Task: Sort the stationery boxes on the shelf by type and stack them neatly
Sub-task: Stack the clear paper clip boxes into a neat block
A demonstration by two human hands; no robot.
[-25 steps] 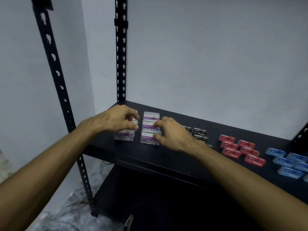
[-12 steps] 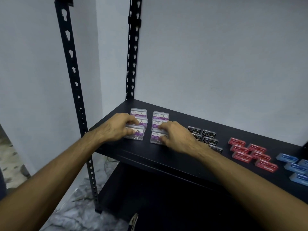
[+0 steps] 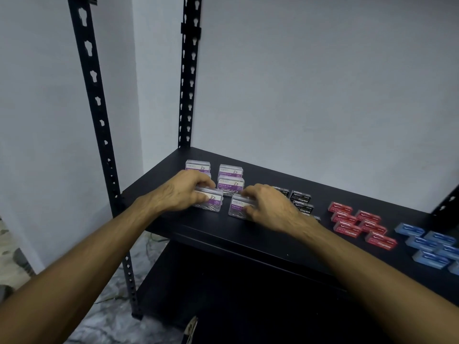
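Observation:
Several clear paper clip boxes with purple labels stand in two rows at the left of the black shelf (image 3: 203,234). My left hand (image 3: 183,192) grips the front box of the left row (image 3: 211,202), fingers curled over its top. My right hand (image 3: 268,207) grips the front box of the right row (image 3: 237,207) from its right side. Behind them stand a middle box (image 3: 231,186) and two rear boxes (image 3: 198,166) (image 3: 230,170). Black staple boxes (image 3: 301,197) sit right of my right hand, partly hidden by it.
Red staple boxes (image 3: 357,224) lie in a group further right, and blue boxes (image 3: 427,244) reach the right frame edge. Black slotted uprights (image 3: 94,100) (image 3: 188,70) rise at the shelf's left corners. A lower shelf (image 3: 223,294) lies beneath, with marble floor at left.
Both hands have lowered onto the front paper clip boxes and set them on the shelf; the view shifted so the boxes sit further right in frame.

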